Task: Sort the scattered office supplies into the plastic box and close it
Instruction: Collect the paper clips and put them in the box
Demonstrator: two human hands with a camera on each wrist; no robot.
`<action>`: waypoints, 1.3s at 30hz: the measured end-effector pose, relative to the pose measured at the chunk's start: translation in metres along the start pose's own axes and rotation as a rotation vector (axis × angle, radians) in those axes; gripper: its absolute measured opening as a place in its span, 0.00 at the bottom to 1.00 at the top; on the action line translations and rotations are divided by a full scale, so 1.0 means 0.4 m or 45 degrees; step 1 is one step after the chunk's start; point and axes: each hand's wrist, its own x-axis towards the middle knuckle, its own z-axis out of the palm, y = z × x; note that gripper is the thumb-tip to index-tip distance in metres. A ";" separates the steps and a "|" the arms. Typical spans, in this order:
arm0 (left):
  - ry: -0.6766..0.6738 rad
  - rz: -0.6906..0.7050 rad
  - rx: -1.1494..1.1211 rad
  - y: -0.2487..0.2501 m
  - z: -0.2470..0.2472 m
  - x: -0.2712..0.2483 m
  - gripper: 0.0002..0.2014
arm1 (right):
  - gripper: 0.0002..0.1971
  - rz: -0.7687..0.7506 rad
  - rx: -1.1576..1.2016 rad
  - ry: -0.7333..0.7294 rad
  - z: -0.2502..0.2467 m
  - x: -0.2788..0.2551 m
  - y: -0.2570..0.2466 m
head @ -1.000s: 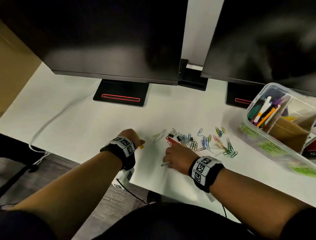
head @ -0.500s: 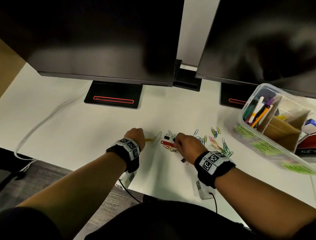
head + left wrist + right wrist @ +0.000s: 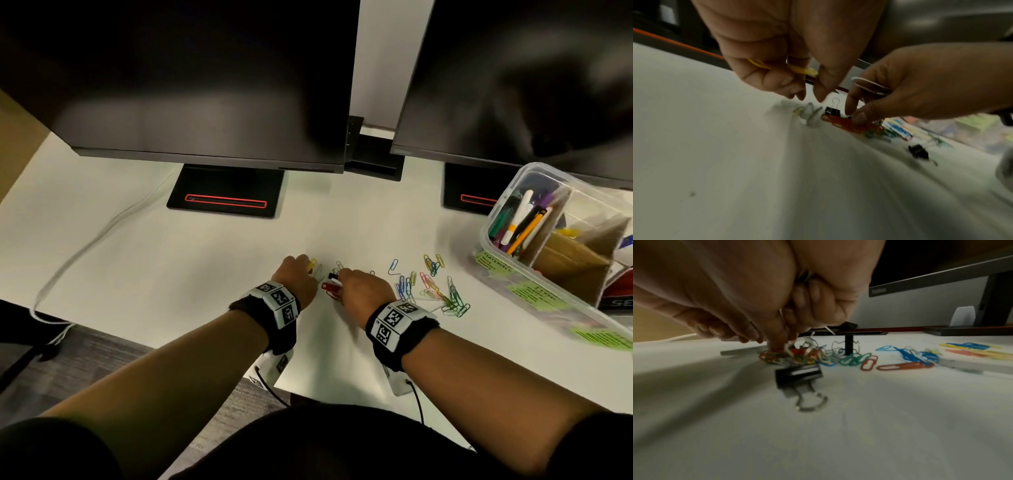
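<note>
Coloured paper clips lie scattered on the white desk. My left hand grips a yellow paper clip in curled fingers, just left of the pile. My right hand holds white paper clips against its palm while its thumb and forefinger pinch at the pile's left end, by a red clip. One black binder clip stands behind the red clip; another binder clip lies nearer me. The clear plastic box stands open at the right, with pens in one compartment.
Two dark monitors overhang the back of the desk on black stands. A white cable runs along the left side. Cardboard dividers split the box. The desk's front edge is close under my wrists.
My right hand has moved forward from the near desk edge to the pile's left end. My left hand, still gripping the yellow clip, has shifted right toward the pile.
</note>
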 end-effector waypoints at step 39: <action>-0.565 0.313 -0.852 0.817 0.036 -0.070 0.11 | 0.07 0.793 1.989 0.632 -0.406 -0.304 0.597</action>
